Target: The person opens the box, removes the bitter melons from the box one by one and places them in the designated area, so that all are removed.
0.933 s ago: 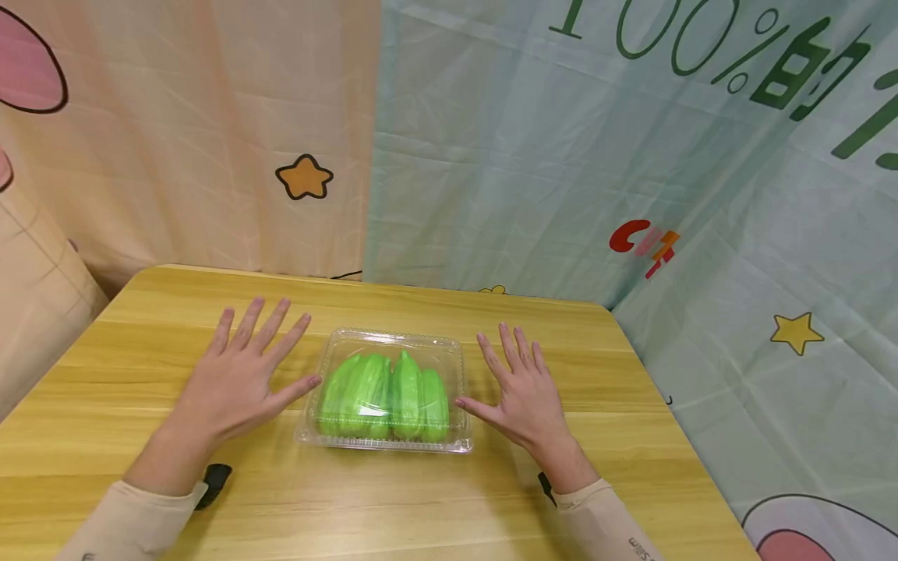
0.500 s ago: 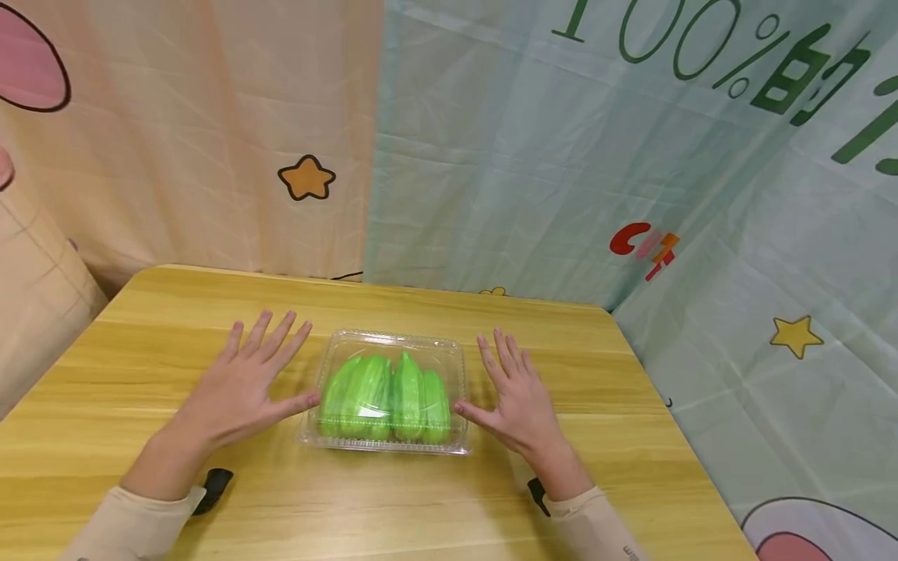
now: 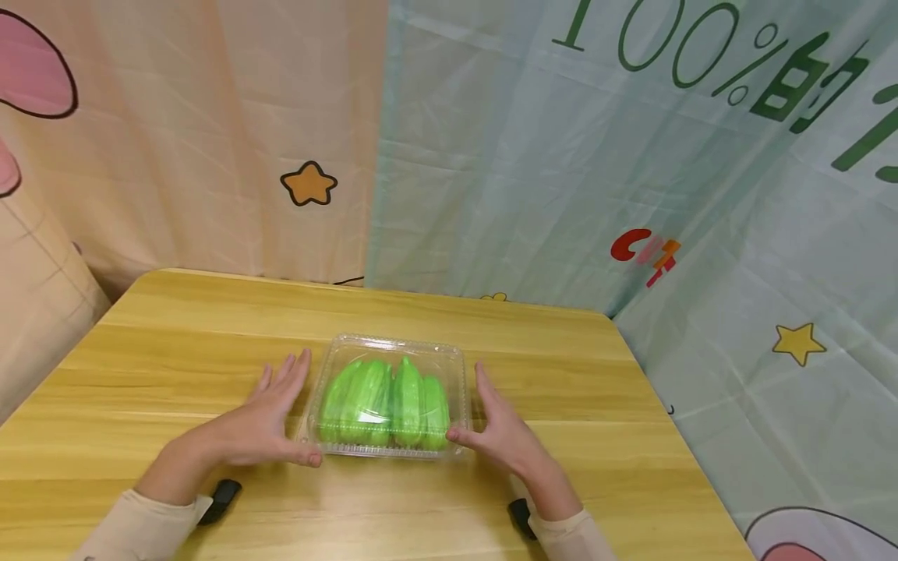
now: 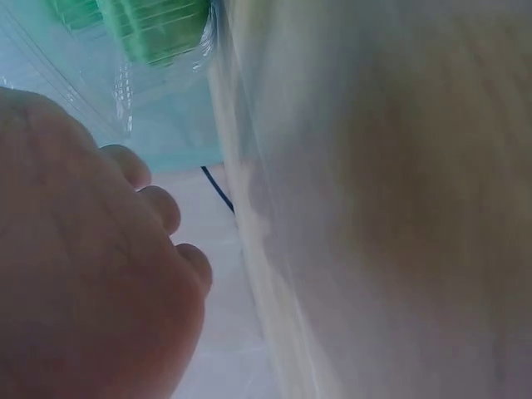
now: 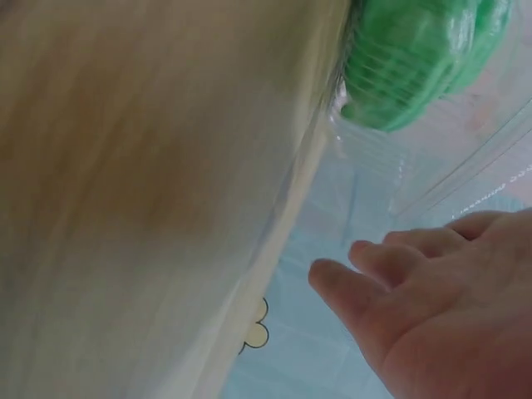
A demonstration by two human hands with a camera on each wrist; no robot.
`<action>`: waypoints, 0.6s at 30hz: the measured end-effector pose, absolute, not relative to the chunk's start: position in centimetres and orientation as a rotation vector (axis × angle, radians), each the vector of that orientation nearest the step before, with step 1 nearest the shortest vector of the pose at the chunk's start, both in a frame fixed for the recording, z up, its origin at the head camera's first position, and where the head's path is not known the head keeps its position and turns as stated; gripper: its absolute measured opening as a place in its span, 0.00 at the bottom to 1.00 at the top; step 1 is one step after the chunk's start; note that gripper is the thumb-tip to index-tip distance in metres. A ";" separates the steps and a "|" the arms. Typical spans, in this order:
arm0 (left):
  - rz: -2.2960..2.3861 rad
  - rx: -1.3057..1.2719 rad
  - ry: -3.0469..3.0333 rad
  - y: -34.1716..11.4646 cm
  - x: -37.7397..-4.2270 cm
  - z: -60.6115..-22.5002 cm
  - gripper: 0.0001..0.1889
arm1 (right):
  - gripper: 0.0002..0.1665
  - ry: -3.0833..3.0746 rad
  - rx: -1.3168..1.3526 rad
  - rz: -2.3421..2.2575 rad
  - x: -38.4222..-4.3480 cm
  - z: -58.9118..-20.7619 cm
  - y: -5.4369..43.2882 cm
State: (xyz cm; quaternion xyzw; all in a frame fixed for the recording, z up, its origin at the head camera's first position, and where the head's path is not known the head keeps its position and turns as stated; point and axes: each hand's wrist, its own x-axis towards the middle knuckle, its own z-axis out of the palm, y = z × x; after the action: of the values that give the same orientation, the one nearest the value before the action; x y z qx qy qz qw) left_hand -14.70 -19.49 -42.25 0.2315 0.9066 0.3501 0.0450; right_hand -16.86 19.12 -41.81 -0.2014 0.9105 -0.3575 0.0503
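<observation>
A clear plastic clamshell box (image 3: 442,358) with its lid down lies on the wooden table. Inside it are several light green ridged vegetables (image 3: 407,401), apparently loofahs or similar. My left hand (image 3: 256,428) is beside the box's left side, fingers extended and thumb by the near left corner. On the opposite side my right hand (image 3: 508,436) has its fingers straight and its thumb at the near right corner. Whether either thumb touches the plastic cannot be told. Both wrist views show the green vegetables (image 4: 162,29) through the plastic, with the left and right fingers (image 5: 341,287) close by.
The wooden table (image 3: 393,514) extends around the box on every side. Behind it hangs a printed curtain (image 3: 491,156), which continues along the right. A pale covered shape (image 3: 42,304) stands at the left edge. Black straps (image 3: 220,501) show at both wrists.
Both hands have come lower and nearer the box, turning from spread with backs up to more edge-on at its sides. The box stays in about the same place.
</observation>
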 end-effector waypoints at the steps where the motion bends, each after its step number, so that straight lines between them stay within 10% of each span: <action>1: 1.069 0.701 2.755 -19.5 -14.6 -42.3 0.77 | 0.71 2.734 -0.602 -1.107 -16.8 -41.8 19.1; 18: 1.073 0.652 2.700 -18.6 -13.8 -42.5 0.71 | 0.89 2.593 -0.531 -1.127 -15.9 -42.3 18.4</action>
State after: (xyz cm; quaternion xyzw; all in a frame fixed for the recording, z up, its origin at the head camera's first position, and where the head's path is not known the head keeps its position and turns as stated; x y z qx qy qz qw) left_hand -13.79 -18.56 -42.46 0.2182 0.9038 0.3591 0.0820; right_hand -15.92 18.39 -42.25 -0.1831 0.8934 -0.3883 0.1321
